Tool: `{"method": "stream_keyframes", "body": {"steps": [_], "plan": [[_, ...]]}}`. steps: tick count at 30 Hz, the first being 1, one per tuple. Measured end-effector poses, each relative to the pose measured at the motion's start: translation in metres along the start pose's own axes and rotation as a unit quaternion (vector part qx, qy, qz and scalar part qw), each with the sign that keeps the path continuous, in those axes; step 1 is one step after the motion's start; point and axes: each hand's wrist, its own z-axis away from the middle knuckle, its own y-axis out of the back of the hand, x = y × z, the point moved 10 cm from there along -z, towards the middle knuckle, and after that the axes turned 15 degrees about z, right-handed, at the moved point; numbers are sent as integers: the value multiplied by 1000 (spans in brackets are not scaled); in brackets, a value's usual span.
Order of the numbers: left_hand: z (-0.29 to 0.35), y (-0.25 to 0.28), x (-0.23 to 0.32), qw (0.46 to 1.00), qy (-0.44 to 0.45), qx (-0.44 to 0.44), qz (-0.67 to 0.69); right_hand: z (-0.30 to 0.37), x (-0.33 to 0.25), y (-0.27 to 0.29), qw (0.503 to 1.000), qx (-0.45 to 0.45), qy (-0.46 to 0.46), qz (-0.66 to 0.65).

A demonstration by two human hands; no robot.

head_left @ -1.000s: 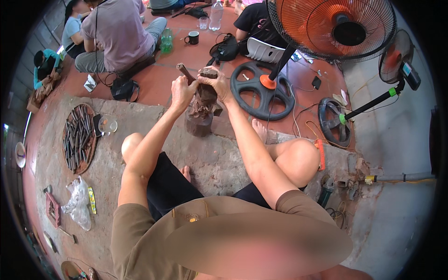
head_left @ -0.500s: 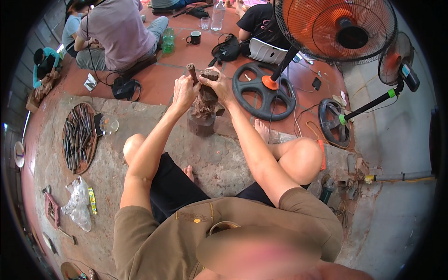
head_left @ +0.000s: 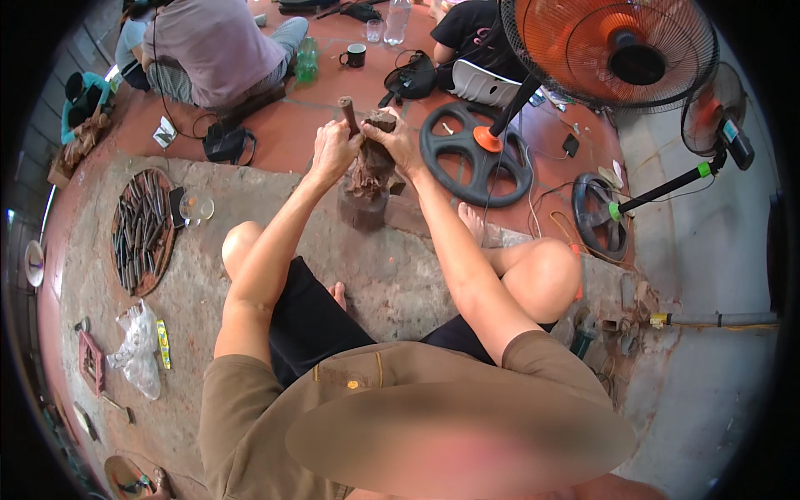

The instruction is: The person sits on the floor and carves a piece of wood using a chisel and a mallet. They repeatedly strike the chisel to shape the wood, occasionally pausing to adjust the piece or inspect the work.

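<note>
I sit cross-legged on the floor. A dark brown wooden carving [head_left: 372, 171] stands on a round wooden block [head_left: 363, 212] in front of my knees. My left hand [head_left: 333, 148] is closed around a wooden-handled tool [head_left: 347, 113] that points up beside the carving. My right hand [head_left: 399, 142] grips the top of the carving from the right side. Both arms stretch forward over my legs.
A round tray of several dark chisels [head_left: 142, 229] lies at my left, with a plastic bag [head_left: 137, 350] nearer. Two fans on black round bases [head_left: 475, 158] [head_left: 598, 215] stand at the right. Two people [head_left: 212, 46] sit beyond, next to a black mug [head_left: 356, 56].
My hands stay on the carving and tool; my head has tipped down a little, so the scene sits slightly lower and closer in view.
</note>
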Motion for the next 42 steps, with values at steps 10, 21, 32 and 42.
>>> {"method": "stream_keyframes", "body": {"steps": [10, 21, 32, 42], "plan": [[5, 21, -37, 974, 155, -33, 160, -1, 6, 2, 1000, -23, 5, 15], [11, -1, -36, 979, 149, -28, 134, 2, 5, -2, 998, -42, -11, 37], [13, 11, -36, 965, 183, 19, 187, 1, 5, -2, 999, -37, -21, 15], [23, -1, -38, 982, 167, -47, 76, 1, 10, -1, 999, -39, -20, 13]]}}
